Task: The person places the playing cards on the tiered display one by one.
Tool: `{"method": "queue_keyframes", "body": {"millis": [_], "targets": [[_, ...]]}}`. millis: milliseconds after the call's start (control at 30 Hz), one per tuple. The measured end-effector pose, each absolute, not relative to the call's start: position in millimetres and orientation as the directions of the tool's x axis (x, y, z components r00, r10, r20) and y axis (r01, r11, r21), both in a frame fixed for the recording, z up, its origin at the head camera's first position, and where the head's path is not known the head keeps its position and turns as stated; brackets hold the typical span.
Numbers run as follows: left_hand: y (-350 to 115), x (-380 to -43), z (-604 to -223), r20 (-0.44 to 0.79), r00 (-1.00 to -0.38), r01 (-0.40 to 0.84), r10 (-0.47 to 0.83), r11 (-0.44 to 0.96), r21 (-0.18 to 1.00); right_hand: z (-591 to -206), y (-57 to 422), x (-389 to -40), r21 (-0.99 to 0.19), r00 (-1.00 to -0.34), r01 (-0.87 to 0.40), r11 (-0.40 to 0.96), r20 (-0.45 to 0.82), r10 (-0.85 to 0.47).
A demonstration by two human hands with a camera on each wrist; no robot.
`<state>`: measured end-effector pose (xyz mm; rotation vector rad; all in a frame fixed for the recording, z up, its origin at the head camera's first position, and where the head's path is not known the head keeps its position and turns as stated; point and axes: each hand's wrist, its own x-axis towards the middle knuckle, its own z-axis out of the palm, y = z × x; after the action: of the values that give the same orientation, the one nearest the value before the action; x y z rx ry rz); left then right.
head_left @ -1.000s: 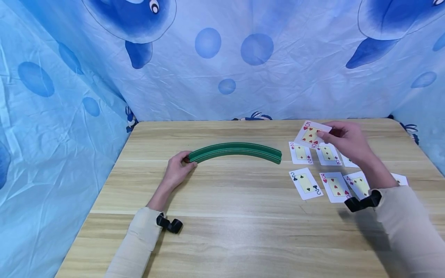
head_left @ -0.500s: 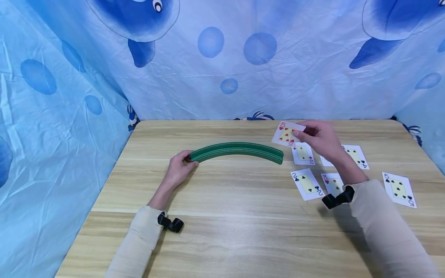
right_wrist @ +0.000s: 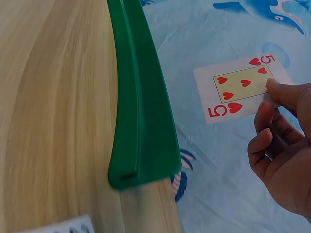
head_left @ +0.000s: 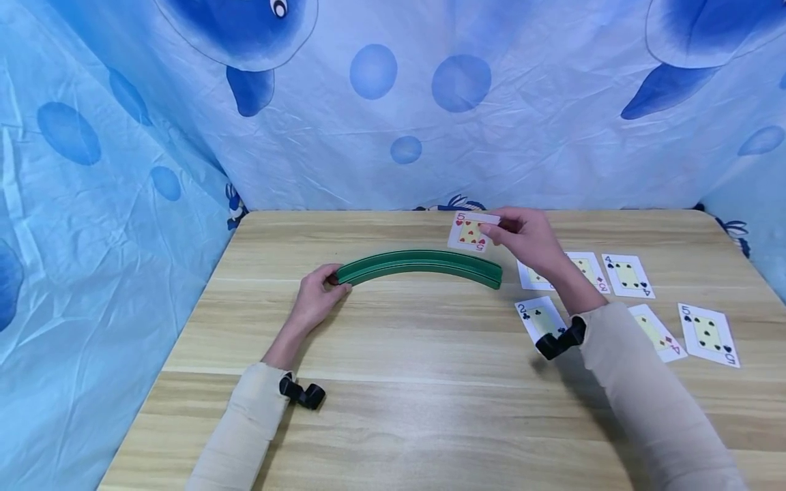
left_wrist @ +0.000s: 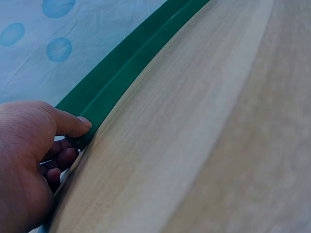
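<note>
A curved green card holder (head_left: 424, 261) with a groove along it lies across the upper middle of the table. My left hand (head_left: 316, 300) grips its left end, thumb on the near side, as the left wrist view also shows in the thumb (left_wrist: 80, 125) pressed on the green strip. Behind the holder's right half, my right hand (head_left: 525, 235) pinches a five of hearts playing card (head_left: 469, 232) by its right edge, face toward me. In the right wrist view the card (right_wrist: 238, 87) appears apart from the holder (right_wrist: 146, 121), with the thumb over its edge.
Face-up cards lie at the right in two rows, among them a four of spades (head_left: 628, 275), a five of spades (head_left: 708, 334) and a two of clubs (head_left: 539, 317). My right forearm covers part of them. A blue patterned cloth (head_left: 405, 109) hangs behind the table.
My right hand has moved left with the five of hearts, from above the back row of cards to behind the holder's right half. My left hand keeps its grip.
</note>
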<state>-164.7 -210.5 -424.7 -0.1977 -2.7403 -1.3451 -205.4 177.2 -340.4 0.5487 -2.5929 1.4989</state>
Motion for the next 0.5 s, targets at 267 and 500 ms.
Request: {"method": "queue_keyframes", "body": {"millis": [267,500], "targets": [[-209,-166,-423,0.134,-0.987,0.157,0.084,0.609,0.778,-333,153,-215,-0.844,-0.92,-0.351,0.406,0.23,-0.318],[-209,-167,-424,0.124,-0.989,0.144,0.074,0.604,0.784,-336,131,-222,-0.875,-0.898,-0.354,0.329,0.221,-0.38]]}}
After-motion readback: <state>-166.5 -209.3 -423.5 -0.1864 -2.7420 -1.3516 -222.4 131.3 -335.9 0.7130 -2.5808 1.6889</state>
